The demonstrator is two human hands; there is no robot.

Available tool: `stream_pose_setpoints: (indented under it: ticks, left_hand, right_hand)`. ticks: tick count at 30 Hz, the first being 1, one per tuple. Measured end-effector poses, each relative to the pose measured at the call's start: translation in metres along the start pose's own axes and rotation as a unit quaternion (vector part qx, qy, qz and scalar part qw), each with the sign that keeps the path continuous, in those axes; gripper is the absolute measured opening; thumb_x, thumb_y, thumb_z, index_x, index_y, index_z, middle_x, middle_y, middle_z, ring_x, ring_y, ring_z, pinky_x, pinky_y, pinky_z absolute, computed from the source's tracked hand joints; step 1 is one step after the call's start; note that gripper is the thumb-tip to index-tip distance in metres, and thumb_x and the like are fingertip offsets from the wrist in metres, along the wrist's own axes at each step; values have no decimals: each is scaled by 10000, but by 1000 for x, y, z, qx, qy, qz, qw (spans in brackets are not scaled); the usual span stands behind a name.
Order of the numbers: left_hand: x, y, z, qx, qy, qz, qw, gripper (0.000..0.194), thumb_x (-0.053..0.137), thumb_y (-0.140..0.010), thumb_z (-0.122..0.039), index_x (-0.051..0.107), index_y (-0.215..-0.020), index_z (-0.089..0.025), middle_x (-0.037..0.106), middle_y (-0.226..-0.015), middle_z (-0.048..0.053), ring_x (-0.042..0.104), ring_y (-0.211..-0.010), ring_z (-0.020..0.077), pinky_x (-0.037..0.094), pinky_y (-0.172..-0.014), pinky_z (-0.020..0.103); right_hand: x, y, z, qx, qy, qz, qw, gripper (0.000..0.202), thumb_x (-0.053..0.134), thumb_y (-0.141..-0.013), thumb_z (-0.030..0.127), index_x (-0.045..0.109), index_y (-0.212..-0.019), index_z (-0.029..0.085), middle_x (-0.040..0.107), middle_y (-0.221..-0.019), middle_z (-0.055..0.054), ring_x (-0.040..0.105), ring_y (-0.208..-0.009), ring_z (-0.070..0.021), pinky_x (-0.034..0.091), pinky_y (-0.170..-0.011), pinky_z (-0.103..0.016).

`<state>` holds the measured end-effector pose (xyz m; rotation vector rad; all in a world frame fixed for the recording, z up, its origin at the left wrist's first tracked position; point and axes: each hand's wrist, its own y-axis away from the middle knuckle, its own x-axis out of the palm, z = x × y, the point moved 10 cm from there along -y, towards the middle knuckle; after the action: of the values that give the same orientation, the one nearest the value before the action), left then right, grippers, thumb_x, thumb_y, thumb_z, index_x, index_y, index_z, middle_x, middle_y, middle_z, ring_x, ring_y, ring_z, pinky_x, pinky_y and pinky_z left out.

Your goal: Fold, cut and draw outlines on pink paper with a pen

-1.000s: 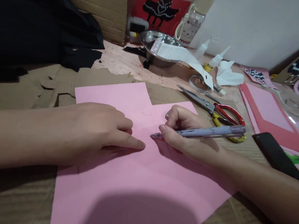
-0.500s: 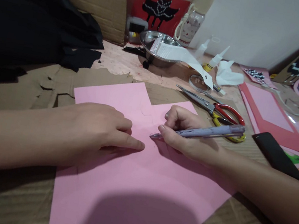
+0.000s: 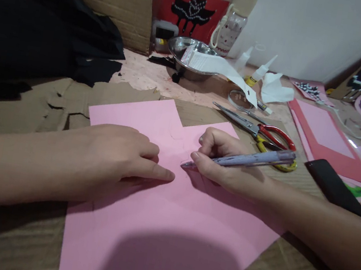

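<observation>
A large pink sheet of paper (image 3: 161,214) with a notch in its far edge lies over brown cardboard. My left hand (image 3: 130,152) rests palm down on it, the index finger stretched out toward the pen tip and the other fingers loosely bent. Gripped between the thumb and fingers of my right hand (image 3: 218,154) is a light purple pen (image 3: 252,158). Its tip touches the paper just beyond my left index fingertip. Thin drawn lines run on the sheet above the tip. Part of the sheet is hidden under both hands.
Scissors (image 3: 253,130) with red and yellow handles lie beyond my right hand. Behind them stand a metal bowl (image 3: 190,70), glue bottles (image 3: 260,72) and a drinking bottle (image 3: 234,25). Black fabric (image 3: 45,36) is heaped at left. A dark phone-like slab (image 3: 333,184) and coloured papers (image 3: 324,135) lie right.
Almost nothing differs. The pen tip stays at nearly the same spot, and both hands keep their places on the paper.
</observation>
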<state>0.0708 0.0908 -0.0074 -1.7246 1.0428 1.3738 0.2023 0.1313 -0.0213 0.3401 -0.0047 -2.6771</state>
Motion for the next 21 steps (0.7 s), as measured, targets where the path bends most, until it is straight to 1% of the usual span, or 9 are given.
stream_pose_setpoints:
  ticks: [3, 8, 11, 13, 16, 17, 19, 21]
  left_hand:
    - [-2, 0, -2, 4, -2, -4, 1000, 556, 585, -996, -33, 763, -1385, -388, 779, -948, 11, 715, -811, 197, 507, -676, 270]
    - [-7, -1, -3, 0, 8, -22, 1000, 414, 488, -1120, -203, 802, -1326, -377, 784, -894, 16, 718, -759, 193, 496, -633, 278]
    - [-7, -2, -3, -1, 7, -22, 1000, 386, 485, -1138, -264, 804, -1323, -379, 802, -930, 24, 731, -775, 197, 509, -649, 283]
    - [-5, -2, -2, -2, 8, -18, 1000, 365, 511, -1134, -274, 801, -1326, -386, 805, -937, 22, 734, -786, 198, 515, -657, 280]
    - [-3, -3, -1, -7, 10, -8, 1000, 347, 548, -1121, -267, 798, -1325, -394, 799, -929, 19, 726, -783, 192, 515, -658, 267]
    - [-3, -3, -1, -9, 9, -5, 1000, 349, 555, -1117, -254, 797, -1326, -392, 798, -932, 22, 726, -789, 191, 514, -659, 263]
    - [-3, -3, -1, -11, 10, -5, 1000, 359, 552, -1114, -234, 800, -1323, -387, 794, -925, 26, 723, -789, 191, 507, -653, 260]
    - [-4, -2, -1, -14, 13, -4, 1000, 356, 554, -1113, -237, 801, -1321, -386, 793, -918, 28, 722, -786, 194, 506, -654, 265]
  right_hand:
    - [2, 0, 0, 2, 2, 12, 1000, 302, 735, -929, 200, 489, -759, 239, 596, -565, 95, 572, -477, -74, 384, -457, -193]
    - [5, -1, 2, 24, -5, 21, 999, 300, 718, -889, 155, 490, -711, 234, 571, -511, 97, 541, -431, -63, 343, -421, -167]
    - [7, -2, 1, 45, -15, 31, 998, 305, 710, -873, 148, 476, -698, 235, 558, -494, 100, 521, -422, -57, 380, -427, -161]
    - [8, -2, 0, 46, -22, 40, 998, 305, 712, -871, 155, 470, -702, 234, 567, -500, 98, 513, -420, -51, 378, -425, -157]
    - [8, -3, 4, 16, -23, 45, 999, 298, 713, -896, 174, 477, -723, 230, 581, -519, 94, 504, -421, -44, 313, -408, -151]
    - [8, -2, 4, 9, -22, 45, 999, 295, 713, -907, 181, 481, -731, 230, 577, -517, 97, 503, -422, -45, 311, -408, -153]
    - [7, -2, 3, 13, -15, 45, 999, 298, 720, -914, 190, 481, -741, 233, 566, -512, 101, 505, -429, -50, 340, -419, -156]
    - [7, -1, 0, 32, -4, 46, 998, 312, 738, -898, 198, 474, -735, 236, 565, -518, 99, 505, -436, -54, 381, -431, -163]
